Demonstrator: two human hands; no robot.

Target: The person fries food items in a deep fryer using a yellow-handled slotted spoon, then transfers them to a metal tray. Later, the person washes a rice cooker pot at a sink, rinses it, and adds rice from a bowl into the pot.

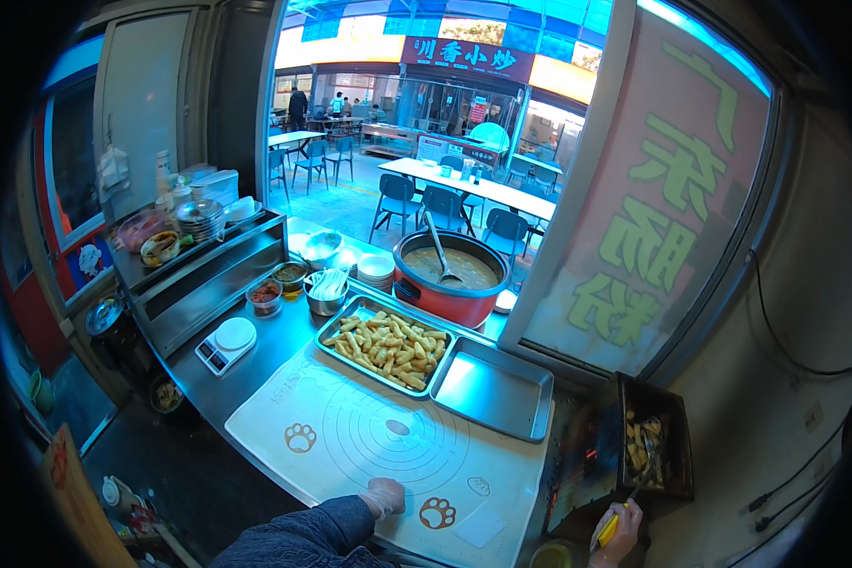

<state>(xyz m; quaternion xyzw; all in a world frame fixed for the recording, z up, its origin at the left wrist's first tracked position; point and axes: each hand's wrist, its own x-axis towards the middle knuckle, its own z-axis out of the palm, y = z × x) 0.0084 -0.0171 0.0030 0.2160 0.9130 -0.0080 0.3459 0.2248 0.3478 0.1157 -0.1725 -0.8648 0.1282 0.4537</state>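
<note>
While a steel desk (284, 331) carries a pale mat (346, 450) and a tray (374, 373) of golden pieces (388, 346), a deep dark pan (682, 464) at right holds more food (642, 440). The right hand (623, 538) grips a yellow-handled utensil (606, 533) angled into it; the gloved left hand (385, 496), fingers curled in, lies at the mat's near side.

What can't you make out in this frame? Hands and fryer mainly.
All in the head view:
- Left hand: its back hides the palm; can't tell if it holds anything.
- Right hand: fingers partly cover the yellow-handled tool; lower edge cuts off the forearm.
- Fryer: contents too dim and small to identify.
- Red pot: murky liquid hides the bottom.
</note>
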